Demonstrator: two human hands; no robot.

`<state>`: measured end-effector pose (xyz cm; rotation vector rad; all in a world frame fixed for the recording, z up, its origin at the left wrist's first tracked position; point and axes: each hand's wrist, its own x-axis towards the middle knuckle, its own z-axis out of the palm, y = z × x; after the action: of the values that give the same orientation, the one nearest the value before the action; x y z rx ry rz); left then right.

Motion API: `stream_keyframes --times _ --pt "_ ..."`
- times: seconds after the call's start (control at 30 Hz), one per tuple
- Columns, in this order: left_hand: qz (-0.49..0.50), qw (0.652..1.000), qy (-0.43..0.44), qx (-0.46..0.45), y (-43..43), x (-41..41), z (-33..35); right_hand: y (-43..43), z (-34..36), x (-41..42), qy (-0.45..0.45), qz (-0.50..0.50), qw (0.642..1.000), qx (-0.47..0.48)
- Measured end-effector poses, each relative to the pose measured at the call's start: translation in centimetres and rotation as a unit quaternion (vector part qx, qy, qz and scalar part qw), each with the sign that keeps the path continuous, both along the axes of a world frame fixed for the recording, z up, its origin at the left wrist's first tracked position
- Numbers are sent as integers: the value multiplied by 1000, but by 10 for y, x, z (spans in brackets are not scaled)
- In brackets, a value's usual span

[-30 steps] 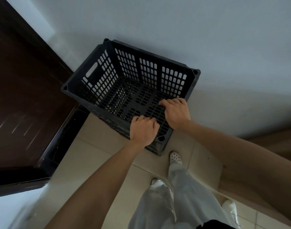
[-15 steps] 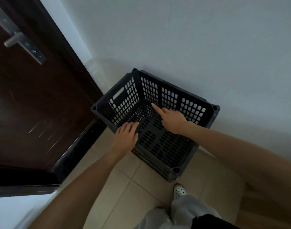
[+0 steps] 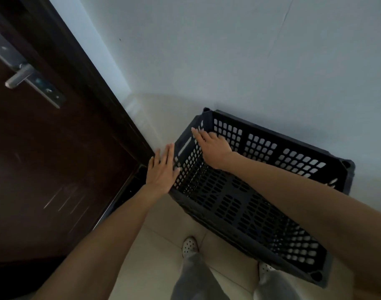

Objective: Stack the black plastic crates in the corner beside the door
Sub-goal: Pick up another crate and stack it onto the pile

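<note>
- Dark brown wood fills the left: the door (image 3: 44,169) is cut off by the frame edge, and its metal handle (image 3: 23,76) is blurred.
- Pale tiled floor (image 3: 155,245) shows a narrow strip between the door frame and the crate.
- Left hand (image 3: 162,169) lies flat, fingers (image 3: 168,152) straight and close together, against the outside of the crate's short end wall by the handle slot, gripping nothing.
- Right hand (image 3: 213,146) reaches over that same wall from inside, fingers spread and open; whether they touch the rim is hard to tell.
- Black plastic crate (image 3: 260,202) sits against the white wall (image 3: 228,50) near the corner; anything beneath it is hidden, and the right forearm covers part of it.
- Two white shoes (image 3: 189,245) and grey trouser legs show below, the right shoe partly hidden behind the crate.
</note>
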<state>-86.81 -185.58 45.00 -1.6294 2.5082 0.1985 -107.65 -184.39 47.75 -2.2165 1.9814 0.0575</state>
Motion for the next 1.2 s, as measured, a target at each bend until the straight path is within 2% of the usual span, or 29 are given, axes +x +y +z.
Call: stream_keyframes --times 0.13,0.3,0.43,0.53,0.67,0.8,0.93,1.07,1.2 --pt "-76 997 -14 7 -38 6 -17 -55 -19 34 34 -2 999 16" --pt "-129 990 53 6 -64 -6 -19 -79 -44 45 40 -36 997 50" --pt "-106 988 113 25 -71 -18 -17 -75 -54 49 45 -57 997 27" --pt "-93 980 170 43 -69 -18 -21 -77 -57 56 44 -90 994 39" --pt "-91 974 202 51 -70 -19 -26 -77 -56 58 48 -101 992 58" --pt "-92 976 180 85 -70 -19 -22 -80 -41 58 71 -100 988 94" --pt "-89 981 112 129 -77 -22 -16 -63 -37 56 61 -136 988 37" --pt "-155 983 56 76 -92 -26 -15 -30 -28 7 66 -210 975 24" --pt "-255 964 68 12 -109 -65 -4 9 -8 -68 47 -318 947 -20"
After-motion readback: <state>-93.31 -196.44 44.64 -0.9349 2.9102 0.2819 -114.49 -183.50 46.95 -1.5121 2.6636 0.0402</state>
